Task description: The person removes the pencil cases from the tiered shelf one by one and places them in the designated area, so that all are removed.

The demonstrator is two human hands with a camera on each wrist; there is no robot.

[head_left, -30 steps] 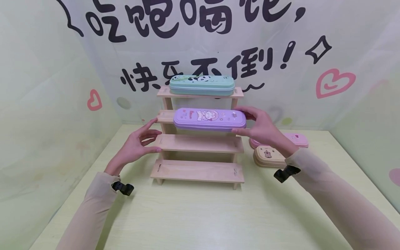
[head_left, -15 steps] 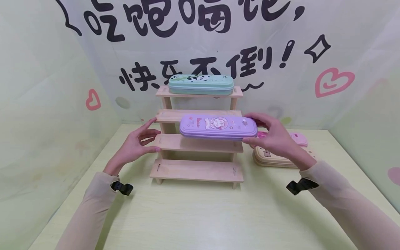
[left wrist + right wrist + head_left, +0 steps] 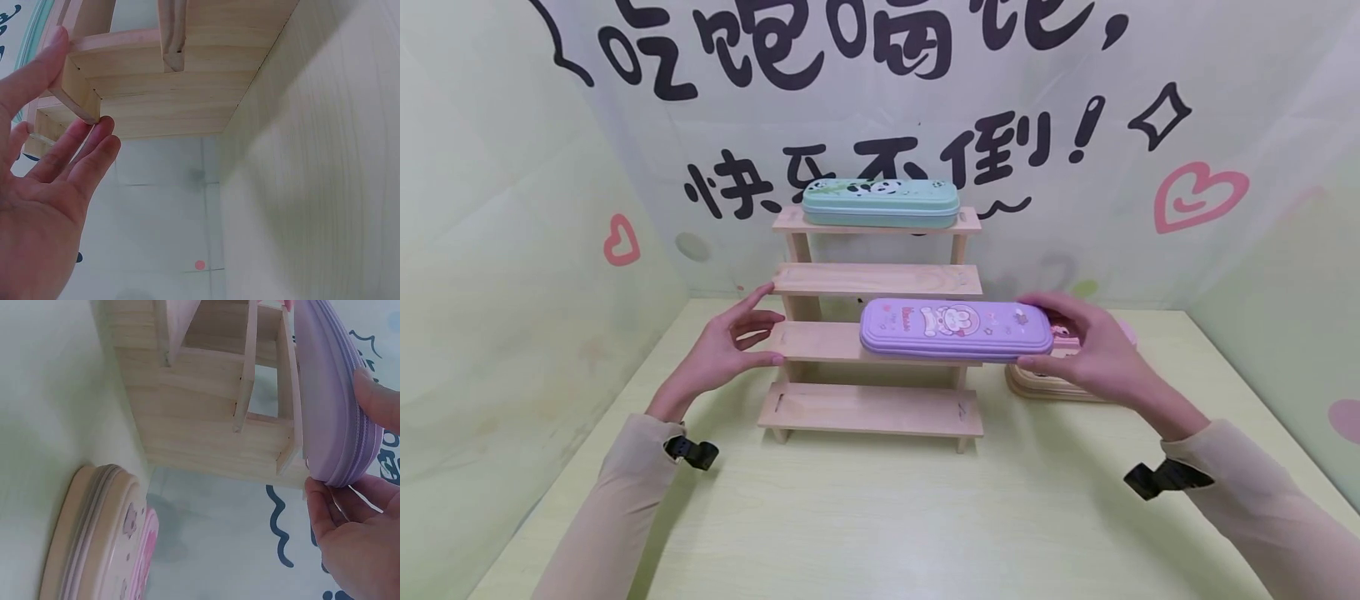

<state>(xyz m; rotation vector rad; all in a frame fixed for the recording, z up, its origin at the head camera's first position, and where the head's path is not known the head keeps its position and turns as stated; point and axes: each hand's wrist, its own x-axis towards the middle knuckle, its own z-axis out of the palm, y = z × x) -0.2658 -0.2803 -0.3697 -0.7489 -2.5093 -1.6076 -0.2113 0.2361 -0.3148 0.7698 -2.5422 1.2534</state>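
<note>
A four-tier wooden display rack [image 3: 874, 408] stands on the table. My left hand [image 3: 718, 354] steadies its left side, thumb at the front edge of one shelf board [image 3: 81, 100] and fingertips at its back edge. In the left wrist view, the left hand [image 3: 53, 187] spans that board's end. My right hand [image 3: 1093, 354] grips the right end of a purple pencil case [image 3: 917, 333] with a rabbit print. In the head view, the case overlaps the second shelf from the bottom. In the right wrist view, thumb and fingers pinch the purple case's [image 3: 331, 406] zipped end.
A mint-green panda pencil case [image 3: 880, 204] lies on the top shelf. Right of the rack, a beige case [image 3: 1030, 385] and a pink case [image 3: 1063, 333] rest on the table [image 3: 850, 525], partly hidden by my right hand. A printed backdrop [image 3: 1075, 242] closes the rear.
My right hand has brought the purple pencil case down and to the right, away from the second shelf from the top. My left hand keeps its place on the rack.
</note>
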